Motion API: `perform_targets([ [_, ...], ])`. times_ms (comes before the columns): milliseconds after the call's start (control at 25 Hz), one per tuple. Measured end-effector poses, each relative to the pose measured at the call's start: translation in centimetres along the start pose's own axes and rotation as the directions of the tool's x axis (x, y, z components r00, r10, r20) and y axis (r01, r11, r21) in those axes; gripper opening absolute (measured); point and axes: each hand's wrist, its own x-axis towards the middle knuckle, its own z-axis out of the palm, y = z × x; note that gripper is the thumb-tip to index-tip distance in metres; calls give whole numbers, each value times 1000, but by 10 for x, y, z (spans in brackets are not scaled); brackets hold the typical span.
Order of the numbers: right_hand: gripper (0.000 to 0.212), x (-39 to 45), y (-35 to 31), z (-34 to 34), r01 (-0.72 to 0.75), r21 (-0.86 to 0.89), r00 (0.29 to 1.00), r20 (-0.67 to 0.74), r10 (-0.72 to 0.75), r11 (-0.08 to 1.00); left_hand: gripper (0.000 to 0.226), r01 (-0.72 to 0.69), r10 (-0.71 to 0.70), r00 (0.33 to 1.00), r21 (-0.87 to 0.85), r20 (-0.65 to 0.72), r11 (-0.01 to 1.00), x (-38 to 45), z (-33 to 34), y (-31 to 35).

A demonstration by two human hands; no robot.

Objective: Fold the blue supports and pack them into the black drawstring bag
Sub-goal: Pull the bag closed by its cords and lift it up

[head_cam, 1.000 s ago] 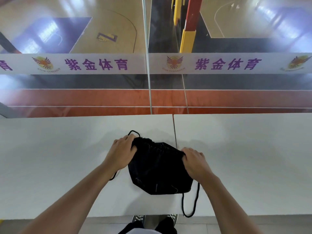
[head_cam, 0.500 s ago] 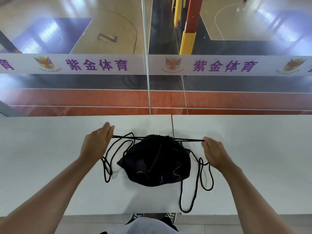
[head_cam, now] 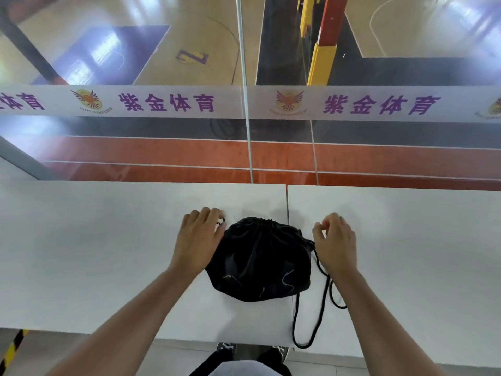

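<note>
Now the black drawstring bag [head_cam: 259, 260] lay cinched shut on the white table [head_cam: 81, 253], astride the seam between its two panels — the cords [head_cam: 322, 289], pulled taut half a second earlier, had gone slack and trailed off its right side. The left hand [head_cam: 199, 240] had come in against the bag's left edge, fingers loosely curled with a bit of cord at the tips, though a grip could not be made out. The right hand [head_cam: 334, 244] hovered just beside the right edge — fingers curled, apparently holding nothing.
</note>
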Motion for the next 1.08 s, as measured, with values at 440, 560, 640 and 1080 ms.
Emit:
perform_targets([
  [440,29,-63,19,35,51,15,949,310,-53,999,51,368,-252,898,-300,360,880,-52,37,1],
  [560,12,-77,17,33,-13,42,979,205,5,999,24,223,-96,927,-326,364,919,-51,41,-5],
  [640,10,-93,10,28,-59,150,995,86,47,987,19,157,-22,949,-408,315,899,-54,36,-8],
  [1080,11,-241,-47,-38,-252,545,777,-379,503,800,12,182,230,912,-837,340,515,-37,-40,12],
])
